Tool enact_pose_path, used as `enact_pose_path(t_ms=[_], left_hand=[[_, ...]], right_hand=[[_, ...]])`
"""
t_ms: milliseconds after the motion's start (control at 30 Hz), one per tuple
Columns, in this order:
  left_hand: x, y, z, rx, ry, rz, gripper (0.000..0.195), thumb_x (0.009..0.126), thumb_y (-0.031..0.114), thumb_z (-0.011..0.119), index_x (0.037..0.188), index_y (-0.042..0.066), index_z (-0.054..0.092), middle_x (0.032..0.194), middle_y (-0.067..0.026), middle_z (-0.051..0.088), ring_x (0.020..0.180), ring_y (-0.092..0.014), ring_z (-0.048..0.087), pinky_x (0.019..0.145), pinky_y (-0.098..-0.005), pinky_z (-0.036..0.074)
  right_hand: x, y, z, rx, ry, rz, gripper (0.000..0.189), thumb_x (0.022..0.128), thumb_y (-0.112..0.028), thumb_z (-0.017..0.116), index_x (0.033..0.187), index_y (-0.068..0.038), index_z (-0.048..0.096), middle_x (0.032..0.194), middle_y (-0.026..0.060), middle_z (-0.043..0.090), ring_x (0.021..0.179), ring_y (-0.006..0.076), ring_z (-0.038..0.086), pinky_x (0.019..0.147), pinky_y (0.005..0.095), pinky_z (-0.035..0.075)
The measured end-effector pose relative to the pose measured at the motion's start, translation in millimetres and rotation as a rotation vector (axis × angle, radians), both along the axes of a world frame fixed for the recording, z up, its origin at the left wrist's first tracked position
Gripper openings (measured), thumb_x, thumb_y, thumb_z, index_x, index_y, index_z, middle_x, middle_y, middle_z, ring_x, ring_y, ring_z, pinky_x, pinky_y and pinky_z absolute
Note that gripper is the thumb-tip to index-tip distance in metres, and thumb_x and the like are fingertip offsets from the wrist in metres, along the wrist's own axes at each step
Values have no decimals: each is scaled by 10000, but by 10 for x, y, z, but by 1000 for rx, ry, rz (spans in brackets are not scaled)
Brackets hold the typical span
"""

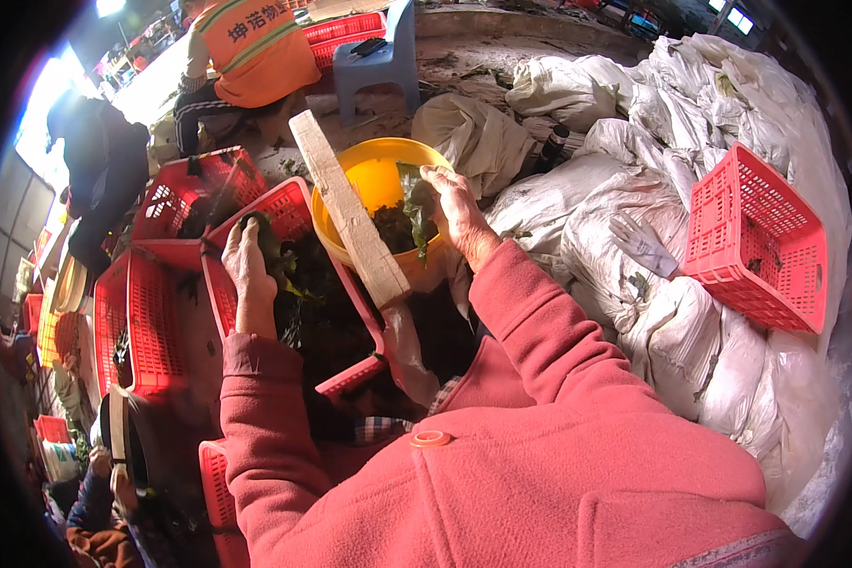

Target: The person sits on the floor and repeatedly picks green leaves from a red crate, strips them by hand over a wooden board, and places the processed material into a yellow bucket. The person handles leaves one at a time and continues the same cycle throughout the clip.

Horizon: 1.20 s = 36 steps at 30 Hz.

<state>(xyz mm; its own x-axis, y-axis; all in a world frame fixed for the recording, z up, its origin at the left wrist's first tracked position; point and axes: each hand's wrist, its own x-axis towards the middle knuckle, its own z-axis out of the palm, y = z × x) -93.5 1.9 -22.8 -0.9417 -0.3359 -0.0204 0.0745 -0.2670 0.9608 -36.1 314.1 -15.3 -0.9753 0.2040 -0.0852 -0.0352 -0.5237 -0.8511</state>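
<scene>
My left hand [250, 277] is raised over the left wall of a red plastic crate [289, 202], fingers around a dark green frond [275, 255] that looks like seaweed. Inside that crate lies a dark heap of the same fronds, partly in shadow. Over the right side of a yellow plastic bucket [376, 155], my right hand [458, 209] grips another glossy green frond [419, 213] that hangs down. More leafy pieces [392, 226] lie in the bucket. A bare wooden plank [348, 213] slants across the bucket.
White woven sacks [589, 206] fill the right side, bearing a glove [641, 245] and a tilted red crate [756, 241]. More red crates [156, 319] stand at left. Ahead are a blue plastic chair [376, 67] and a person in an orange vest [255, 57]. Others work at left.
</scene>
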Motion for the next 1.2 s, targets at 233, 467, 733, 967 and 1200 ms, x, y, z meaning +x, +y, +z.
enact_pose_path(t_ms=[233, 467, 733, 967, 1200], left_hand=[[506, 261, 55, -183, -1, -446, 190, 939, 133, 600, 1083, 30, 666, 875, -16, 676, 704, -105, 617, 603, -251, 504], [641, 553, -31, -1455, 555, -596, 166, 869, 174, 558, 767, 47, 590, 804, -155, 615, 795, -376, 619, 672, -455, 479], [569, 512, -31, -1290, 373, -531, 219, 834, 231, 669, 893, 28, 615, 860, -178, 683, 825, -375, 660, 699, -442, 512], [601, 495, -93, -703, 328, -836, 108, 861, 64, 599, 939, 8, 550, 680, -178, 602, 601, -276, 642, 531, -354, 482], [613, 479, -69, -1118, 492, -567, 95, 849, 52, 619, 915, 22, 558, 722, -109, 637, 639, -176, 645, 575, -317, 492]], right_hand=[[412, -379, 249, -65, 29, 215, 169, 971, -176, 547, 1094, -71, 597, 913, 20, 641, 753, 124, 639, 671, 284, 551], [531, -548, 401, 190, 69, 221, 118, 948, -133, 600, 1036, -54, 598, 947, 6, 609, 865, 90, 581, 788, 247, 490], [535, -564, 304, 141, 120, 125, 155, 948, -108, 589, 1073, -16, 605, 997, 11, 629, 934, 93, 580, 865, 238, 469], [497, -580, 182, 66, 83, 247, 182, 968, -86, 537, 1110, 9, 599, 1047, 75, 671, 938, 135, 649, 856, 276, 528], [569, -503, 176, -53, 32, 256, 154, 967, -86, 521, 1090, -11, 575, 1007, 97, 668, 885, 207, 685, 787, 353, 582]])
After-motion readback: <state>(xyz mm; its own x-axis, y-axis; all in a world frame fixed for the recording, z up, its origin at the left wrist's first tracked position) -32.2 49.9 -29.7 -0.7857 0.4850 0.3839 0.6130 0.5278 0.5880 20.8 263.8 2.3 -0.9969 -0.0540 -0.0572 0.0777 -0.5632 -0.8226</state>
